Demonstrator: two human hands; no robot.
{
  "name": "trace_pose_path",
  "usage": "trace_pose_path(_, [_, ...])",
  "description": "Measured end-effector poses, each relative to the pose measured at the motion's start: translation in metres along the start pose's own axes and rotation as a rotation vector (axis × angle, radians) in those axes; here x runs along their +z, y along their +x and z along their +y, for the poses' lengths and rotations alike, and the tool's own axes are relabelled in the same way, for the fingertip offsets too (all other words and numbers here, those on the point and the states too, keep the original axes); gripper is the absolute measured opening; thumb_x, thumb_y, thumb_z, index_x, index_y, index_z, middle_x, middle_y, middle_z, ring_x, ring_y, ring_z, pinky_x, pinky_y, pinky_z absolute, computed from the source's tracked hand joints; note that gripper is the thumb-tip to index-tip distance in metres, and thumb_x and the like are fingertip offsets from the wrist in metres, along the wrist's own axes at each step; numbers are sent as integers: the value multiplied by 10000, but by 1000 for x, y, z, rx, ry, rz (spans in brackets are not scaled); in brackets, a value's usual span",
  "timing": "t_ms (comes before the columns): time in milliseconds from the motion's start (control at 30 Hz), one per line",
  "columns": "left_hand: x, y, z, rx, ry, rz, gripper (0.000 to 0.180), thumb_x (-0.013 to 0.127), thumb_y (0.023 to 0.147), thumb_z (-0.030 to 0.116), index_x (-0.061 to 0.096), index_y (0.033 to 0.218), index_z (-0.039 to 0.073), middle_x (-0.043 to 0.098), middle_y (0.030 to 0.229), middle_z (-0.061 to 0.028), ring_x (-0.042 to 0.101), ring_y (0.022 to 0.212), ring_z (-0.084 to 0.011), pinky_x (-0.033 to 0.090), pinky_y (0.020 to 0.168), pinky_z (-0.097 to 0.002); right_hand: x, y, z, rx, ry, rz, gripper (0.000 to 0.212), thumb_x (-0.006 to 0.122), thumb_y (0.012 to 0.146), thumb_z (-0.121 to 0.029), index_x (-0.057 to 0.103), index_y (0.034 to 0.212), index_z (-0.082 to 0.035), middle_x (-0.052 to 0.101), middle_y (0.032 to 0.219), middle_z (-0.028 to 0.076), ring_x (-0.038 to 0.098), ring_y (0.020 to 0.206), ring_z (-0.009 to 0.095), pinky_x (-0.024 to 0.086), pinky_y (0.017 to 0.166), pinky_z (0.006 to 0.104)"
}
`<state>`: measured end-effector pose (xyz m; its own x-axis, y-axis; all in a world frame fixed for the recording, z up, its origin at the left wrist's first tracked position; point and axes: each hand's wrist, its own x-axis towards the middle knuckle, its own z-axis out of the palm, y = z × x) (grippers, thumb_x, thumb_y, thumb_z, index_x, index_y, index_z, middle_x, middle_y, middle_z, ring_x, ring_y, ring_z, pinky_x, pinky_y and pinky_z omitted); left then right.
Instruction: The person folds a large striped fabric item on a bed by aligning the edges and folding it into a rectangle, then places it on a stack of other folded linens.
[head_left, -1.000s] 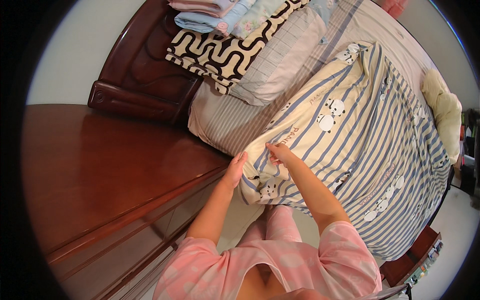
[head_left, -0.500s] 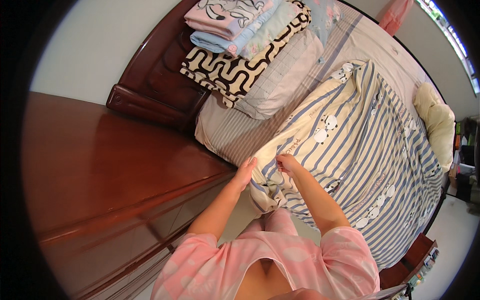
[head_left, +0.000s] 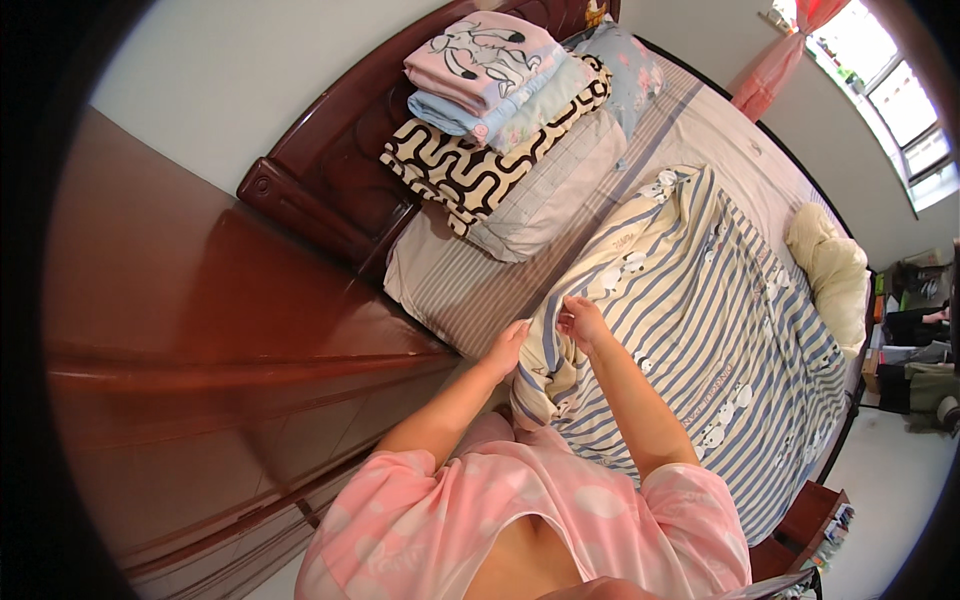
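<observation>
Centre frame: left hand [head_left: 508, 347] and right hand [head_left: 584, 325] pinch the striped cover [head_left: 690, 320], apparently arranging its edge. Next move likely needs even tension.

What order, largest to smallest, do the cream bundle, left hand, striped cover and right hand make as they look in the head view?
1. striped cover
2. cream bundle
3. left hand and right hand: too alike to rank

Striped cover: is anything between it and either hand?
Nothing visible is: the left hand and right hand both touch the striped cover at its near left end. The folded bedding lies apart, toward the headboard.
</observation>
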<state>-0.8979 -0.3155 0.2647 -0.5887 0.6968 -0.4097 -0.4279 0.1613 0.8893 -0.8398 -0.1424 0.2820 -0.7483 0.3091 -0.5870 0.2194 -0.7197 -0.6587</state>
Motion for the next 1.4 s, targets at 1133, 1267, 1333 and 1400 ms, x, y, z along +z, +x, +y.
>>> trace_pose_path(1133, [51, -77, 21, 465, 850, 176, 587, 744, 642, 247, 410, 1074, 33, 507, 994, -145, 507, 961, -295, 414, 828, -361, -10, -60, 43, -106, -182, 439, 235, 601, 761, -138, 553, 869, 66, 561, 704, 84, 538, 586, 177, 397, 463, 311])
trace_pose_path(1267, [40, -71, -7, 316, 959, 137, 493, 624, 654, 64, 405, 1094, 25, 478, 1061, -162, 457, 1045, -362, 391, 875, -407, -25, -68, 28, -177, -206, 440, 340, 610, 763, -189, 499, 909, 97, 545, 704, 118, 510, 544, 198, 391, 431, 356])
trace_pose_path(1333, [19, -79, -7, 339, 1166, 121, 361, 559, 673, 7, 487, 1027, 21, 520, 1035, -161, 490, 1010, -357, 410, 847, -406, -34, -73, 18, -165, -304, 512, 385, 598, 771, -189, 486, 992, 105, 571, 835, 165, 565, 680, 242, 436, 508, 368])
trace_pose_path(1400, [-24, -85, -20, 230, 1130, 112, 253, 522, 698, 1, 567, 947, 26, 567, 968, -165, 526, 954, -348, 428, 816, -398, -37, -87, -4, -164, -193, 414, 467, 568, 775, -179, 432, 1103, 123, 538, 1005, 212, 567, 837, 277, 475, 627, 410])
